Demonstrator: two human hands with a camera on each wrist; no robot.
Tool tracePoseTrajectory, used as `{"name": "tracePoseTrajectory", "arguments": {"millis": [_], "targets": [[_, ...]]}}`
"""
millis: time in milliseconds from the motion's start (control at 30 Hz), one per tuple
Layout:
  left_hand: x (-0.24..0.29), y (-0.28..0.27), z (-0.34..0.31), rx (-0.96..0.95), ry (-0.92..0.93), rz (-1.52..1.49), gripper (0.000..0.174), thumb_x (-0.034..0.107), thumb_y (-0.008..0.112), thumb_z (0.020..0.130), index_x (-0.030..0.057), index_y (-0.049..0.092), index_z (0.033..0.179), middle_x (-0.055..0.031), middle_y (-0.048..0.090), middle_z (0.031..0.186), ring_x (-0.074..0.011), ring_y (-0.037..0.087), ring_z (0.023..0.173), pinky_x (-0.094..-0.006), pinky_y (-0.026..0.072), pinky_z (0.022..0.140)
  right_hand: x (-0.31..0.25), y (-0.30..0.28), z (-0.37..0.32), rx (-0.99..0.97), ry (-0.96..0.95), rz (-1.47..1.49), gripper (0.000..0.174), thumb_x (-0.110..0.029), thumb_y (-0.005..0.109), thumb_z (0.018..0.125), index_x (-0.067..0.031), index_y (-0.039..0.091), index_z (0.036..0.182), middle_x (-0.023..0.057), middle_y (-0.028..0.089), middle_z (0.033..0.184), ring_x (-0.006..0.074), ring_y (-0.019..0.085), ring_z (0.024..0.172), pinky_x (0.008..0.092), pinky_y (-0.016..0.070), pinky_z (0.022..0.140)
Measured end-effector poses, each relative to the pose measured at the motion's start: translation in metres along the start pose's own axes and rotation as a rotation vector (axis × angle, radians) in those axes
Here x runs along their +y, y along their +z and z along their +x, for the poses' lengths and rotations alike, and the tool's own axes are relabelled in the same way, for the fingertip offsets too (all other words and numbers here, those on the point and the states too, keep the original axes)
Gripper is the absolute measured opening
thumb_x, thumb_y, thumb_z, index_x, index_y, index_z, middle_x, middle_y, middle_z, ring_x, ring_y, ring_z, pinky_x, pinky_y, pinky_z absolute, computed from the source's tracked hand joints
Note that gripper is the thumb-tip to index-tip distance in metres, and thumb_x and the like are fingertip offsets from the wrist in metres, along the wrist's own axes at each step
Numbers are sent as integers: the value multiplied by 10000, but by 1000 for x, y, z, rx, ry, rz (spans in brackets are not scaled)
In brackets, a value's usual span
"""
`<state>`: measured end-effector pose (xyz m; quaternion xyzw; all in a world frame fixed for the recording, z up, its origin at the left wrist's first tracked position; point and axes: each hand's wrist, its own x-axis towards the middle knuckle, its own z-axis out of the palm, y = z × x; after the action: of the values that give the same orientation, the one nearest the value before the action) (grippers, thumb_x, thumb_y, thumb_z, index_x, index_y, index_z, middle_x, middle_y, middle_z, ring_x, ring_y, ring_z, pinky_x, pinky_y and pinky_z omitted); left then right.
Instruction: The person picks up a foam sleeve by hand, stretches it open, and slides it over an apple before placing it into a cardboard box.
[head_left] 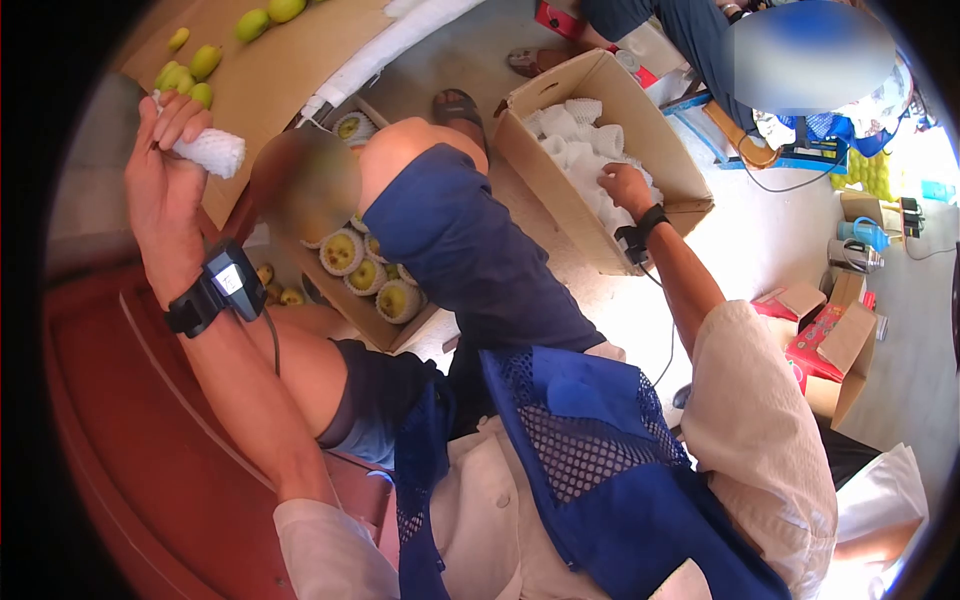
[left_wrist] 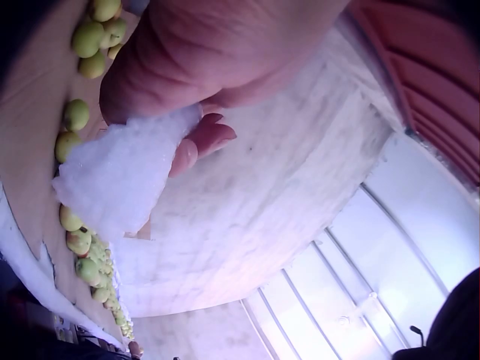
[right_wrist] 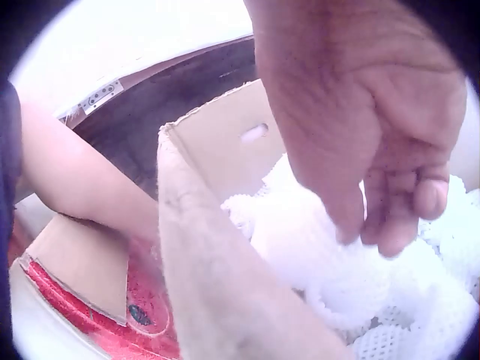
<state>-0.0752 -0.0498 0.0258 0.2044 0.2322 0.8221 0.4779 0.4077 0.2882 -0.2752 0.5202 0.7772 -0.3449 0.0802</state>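
Note:
My left hand (head_left: 172, 190) is raised at the left, its fingers curled round a white foam net sleeve (head_left: 212, 153). In the left wrist view the sleeve (left_wrist: 120, 176) sticks out past the fingers, widening toward its far end. My right hand (head_left: 628, 190) reaches into a cardboard box (head_left: 560, 215) at the upper middle. Below it lies a heap of white foam nets (head_left: 585, 150). Seen from the right wrist, the thumb and bent fingers (right_wrist: 397, 232) hang apart right over the nets (right_wrist: 322, 255), with nothing showing between them.
Yellow-green fruits (head_left: 205, 62) lie on a cardboard-covered surface (head_left: 310, 40) at the upper left. Between the legs stands a carton of fruits in foam nets (head_left: 398, 300). Red cartons (head_left: 825, 345) stand at the right. Another person (head_left: 690, 40) sits beyond the box.

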Motion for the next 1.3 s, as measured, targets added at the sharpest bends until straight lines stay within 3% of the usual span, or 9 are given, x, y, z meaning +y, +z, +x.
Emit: {"name": "tracePoseTrajectory", "arguments": {"millis": [67,100,233,300,467,767,1167,1267,1300], "targets": [[-2,2,-1,-9,3,-10,136,126,462,1082,4,462,1019,15,348,718,-107,347,635,-288,342,654,1,-14,2,8,-46,373,248,-190,705,880,25,709,1001,79,615,664,157,590,497,287,459,476],[-4,4,-2,-12,13,36,143,134,481,1077,5,468,1017,16,358,722,-107,358,641,-289,347,652,-15,-23,-10,2,-32,524,233,-235,684,946,-20,660,857,15,515,622,116,483,480,279,384,456],[-15,16,-4,63,71,195,150,150,536,1058,6,501,1032,23,388,733,-103,396,642,-291,382,643,-60,-53,-21,-98,-101,784,131,-230,654,993,-114,643,931,-66,459,651,50,394,510,244,302,442],[-20,10,0,76,74,232,136,143,556,1047,12,517,1051,29,385,728,-97,403,633,-286,393,633,-103,-66,-37,-101,-184,897,254,-224,635,1002,-107,547,795,-47,421,650,68,376,537,261,284,475],[-48,26,-3,182,11,441,183,158,724,945,63,612,1054,23,534,763,-73,485,578,-261,425,552,-206,-86,-65,-175,-368,923,215,-256,624,1011,-95,597,871,-48,473,680,62,407,559,238,312,511],[-82,45,-4,212,-30,853,418,265,789,877,-11,647,1158,11,596,807,-70,486,612,-231,379,564,-350,-90,-112,-289,-652,803,234,-279,633,1002,-73,630,890,-46,497,647,46,423,533,228,315,484],[-77,48,-7,293,82,914,249,215,786,877,28,672,995,30,587,735,-54,479,613,-224,364,541,-396,-82,-132,-378,-742,677,152,-237,644,1005,-89,678,1011,-70,495,634,16,370,498,202,247,450],[-78,48,-7,329,116,903,191,184,773,879,41,667,947,34,579,710,-51,471,584,-226,363,525,-396,-76,-127,-349,-761,723,227,-250,688,972,-60,643,1088,-20,565,726,52,453,558,222,333,477],[-79,46,-6,347,151,920,176,175,769,880,42,668,934,36,577,704,-49,471,580,-226,366,520,-398,-70,-130,-24,-848,636,346,-267,719,941,-26,601,1159,36,594,789,101,500,612,270,406,541]]}}
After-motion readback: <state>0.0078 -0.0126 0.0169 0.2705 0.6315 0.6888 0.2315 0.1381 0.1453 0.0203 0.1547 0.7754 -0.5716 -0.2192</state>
